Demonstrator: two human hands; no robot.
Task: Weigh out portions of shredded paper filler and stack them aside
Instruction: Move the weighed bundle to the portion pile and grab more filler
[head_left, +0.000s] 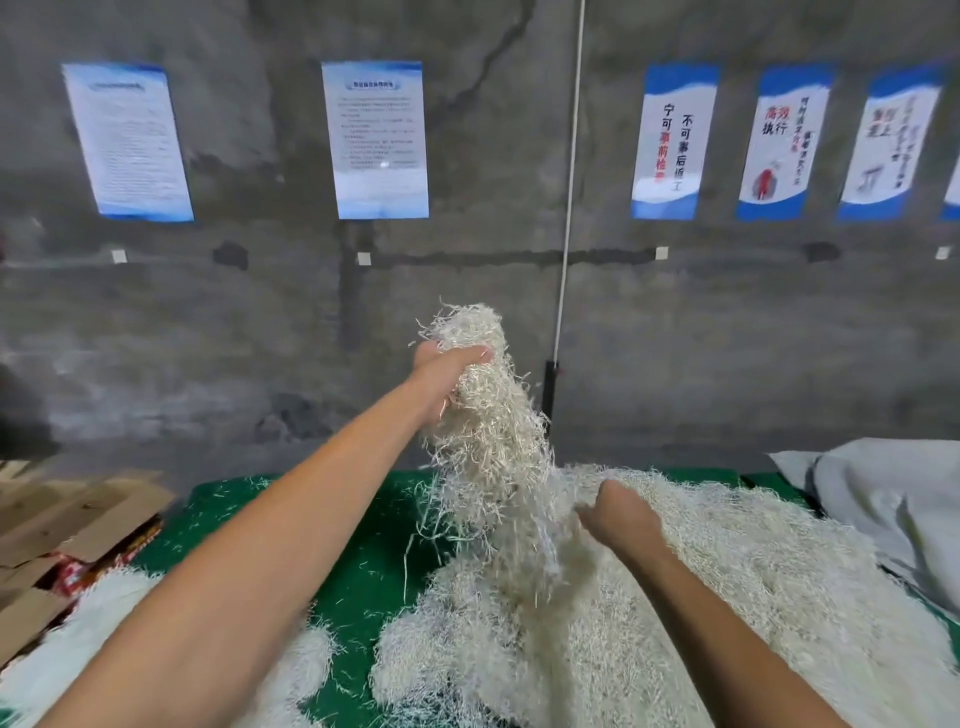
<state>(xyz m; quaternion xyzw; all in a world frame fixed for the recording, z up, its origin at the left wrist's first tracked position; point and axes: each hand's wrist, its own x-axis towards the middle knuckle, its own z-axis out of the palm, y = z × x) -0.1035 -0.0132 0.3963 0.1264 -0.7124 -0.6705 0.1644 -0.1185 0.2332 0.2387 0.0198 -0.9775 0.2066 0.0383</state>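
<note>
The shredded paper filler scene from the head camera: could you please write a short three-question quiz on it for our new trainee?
1. True or false: the left hand holds a clump of shredded paper raised above the green mat.
2. Where does the right hand rest? A) on the cardboard sheets B) in the large pile of shredded paper C) on a wall poster
3. Fill in: loose strands trail from the raised clump down to the ____.

Key: 1 true; 2 B; 3 pile.
</note>
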